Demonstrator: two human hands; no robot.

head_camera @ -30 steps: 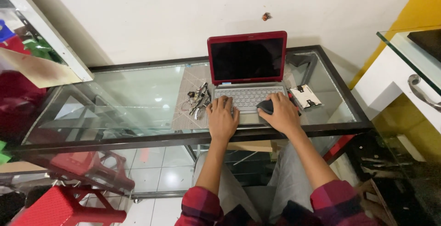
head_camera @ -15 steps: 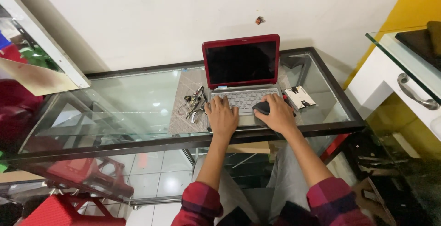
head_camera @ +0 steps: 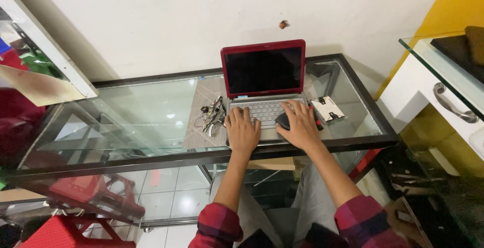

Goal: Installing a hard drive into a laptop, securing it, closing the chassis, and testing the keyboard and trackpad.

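Left hand flat, fingers spread loosely, palm down on front left of red laptop, fingertips on the silver keyboard. Gripping nothing.

Right hand also spread, palm down over front right corner of laptop, fingers reaching onto keyboard's right side. Dark rounded object showing under the thumb side, mostly covered; looks like a mouse, can't confirm. Whether hand grips it or just rests on it: cannot tell.

Laptop lid up, screen dark, sitting on a pale mat on the glass table with black frame, near the back wall.

Just left of laptop, touching distance from left hand: small heap of metal tools and bits on the mat. Individual items too small to sort out.

Just right of laptop: small flat rectangular part, white with dark patches, lying tilted on the glass.

Red stools visible through and under the glass at lower left. White cabinet with metal handle at right, glass shelf above it carrying a dark flat item.

Sleeves red plaid.
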